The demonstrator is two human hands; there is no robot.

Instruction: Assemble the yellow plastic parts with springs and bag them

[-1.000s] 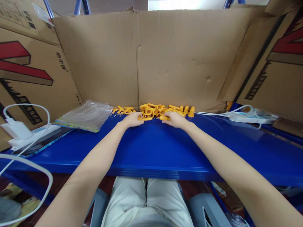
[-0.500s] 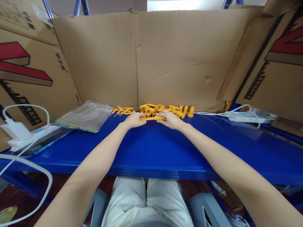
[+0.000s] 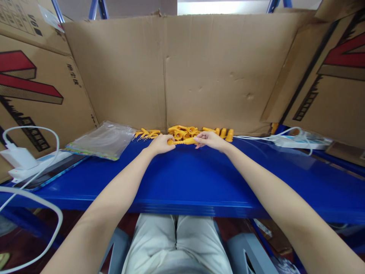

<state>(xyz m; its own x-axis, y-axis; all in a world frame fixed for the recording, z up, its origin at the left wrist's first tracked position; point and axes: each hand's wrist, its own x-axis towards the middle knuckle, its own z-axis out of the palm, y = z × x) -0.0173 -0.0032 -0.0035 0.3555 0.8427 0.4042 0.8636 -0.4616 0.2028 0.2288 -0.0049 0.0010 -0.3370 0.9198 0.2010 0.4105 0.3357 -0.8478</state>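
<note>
A long yellow plastic piece with a ridged middle (image 3: 183, 142) lies crosswise at the front of a pile of yellow parts. My left hand (image 3: 161, 145) is closed around its left end. At the other end, the fingertips of my right hand (image 3: 210, 140) pinch the piece. Just behind are yellow funnel-mouthed parts (image 3: 179, 135), heaped together. Yellow branched parts with small metal clips (image 3: 146, 133) lie left of my left hand. Beyond my right hand, several yellow cone-shaped cups (image 3: 229, 135) stand in a row.
Clear zip bags (image 3: 104, 140) lie on the blue table (image 3: 185, 179), left of the parts. A white charger (image 3: 19, 156) with a cable and a dark tablet (image 3: 54, 171) are at far left. A power strip (image 3: 302, 141) sits right. Cardboard walls (image 3: 216, 72) enclose the back.
My right hand has lifted and drawn slightly right, its fingers now pinching the piece's right end, so more of the piece shows. My left hand has barely moved.
</note>
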